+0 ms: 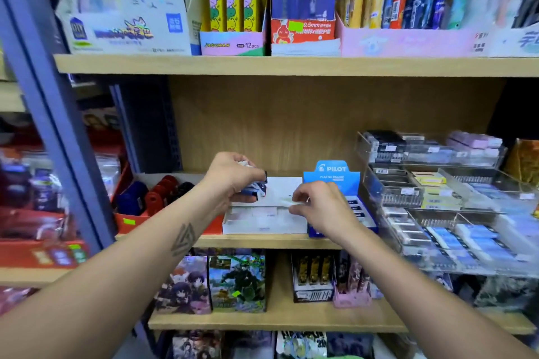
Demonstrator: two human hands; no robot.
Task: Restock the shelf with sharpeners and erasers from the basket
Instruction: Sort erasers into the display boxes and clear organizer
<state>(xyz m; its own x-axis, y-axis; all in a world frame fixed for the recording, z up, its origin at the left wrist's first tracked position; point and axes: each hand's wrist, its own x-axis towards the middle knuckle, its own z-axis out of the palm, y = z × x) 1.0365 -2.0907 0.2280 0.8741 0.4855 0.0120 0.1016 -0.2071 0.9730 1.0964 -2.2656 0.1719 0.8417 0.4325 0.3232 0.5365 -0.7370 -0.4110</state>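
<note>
The left hand (233, 176) holds a small bunch of erasers (256, 188) in blue and white wrappers, just above the white display box (262, 220) on the middle shelf (262, 242). The right hand (316, 201) has curled fingers at the box top and seems to pinch something small and pale; I cannot tell what. The bunch is big, so one eraser could slip and drop. The right hand could bump the blue Pilot eraser box (332, 176) beside it. No basket shows.

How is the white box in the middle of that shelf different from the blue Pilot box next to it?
The white box is plain and low; the Pilot box is blue with a printed header card standing up at its back. Both hands work over the white box; the Pilot box sits to its right. Both are open display boxes on the same wooden shelf.
</note>
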